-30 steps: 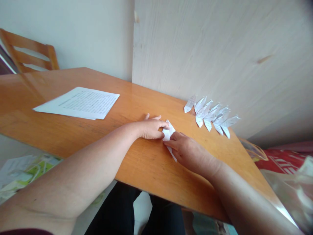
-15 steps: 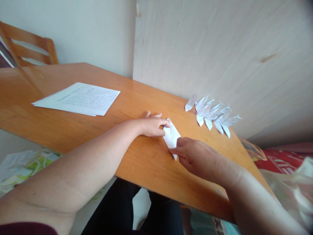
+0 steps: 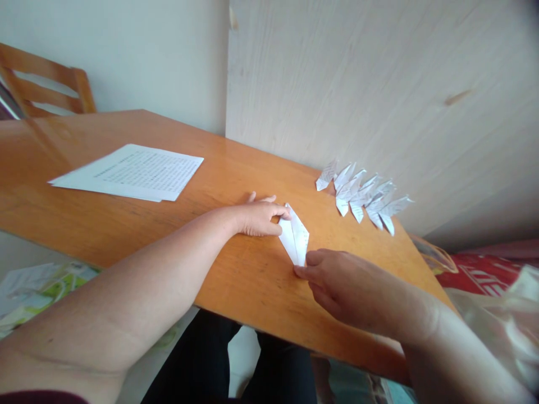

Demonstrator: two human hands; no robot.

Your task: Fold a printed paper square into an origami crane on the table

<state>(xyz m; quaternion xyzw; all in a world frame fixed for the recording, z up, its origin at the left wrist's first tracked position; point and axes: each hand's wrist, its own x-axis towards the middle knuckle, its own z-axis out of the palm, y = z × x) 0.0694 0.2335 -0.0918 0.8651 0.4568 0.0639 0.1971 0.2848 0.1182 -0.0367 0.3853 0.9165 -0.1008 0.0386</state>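
Note:
A kite-shaped piece of folded white paper [image 3: 296, 234] lies on the wooden table, a crease running down its length. My left hand [image 3: 261, 217] rests at its upper left with fingers spread; the index fingertip presses near the top point and the thumb touches the left edge. At the lower point, my right hand [image 3: 324, 278] has its thumb and forefinger closed on the paper, the other fingers curled under. The right fingers cover the lower tip.
Several folded paper pieces [image 3: 364, 196] stand in overlapping rows near the panel [image 3: 345, 73] at the back right. A stack of printed sheets [image 3: 138, 171] lies on the table [image 3: 236, 269] at left. Beyond are a wooden chair [image 3: 46, 84] and a red bag [image 3: 475, 275].
My right hand has slid down along the folded paper to its lower point, uncovering more of the right side. My left hand keeps its place on the paper.

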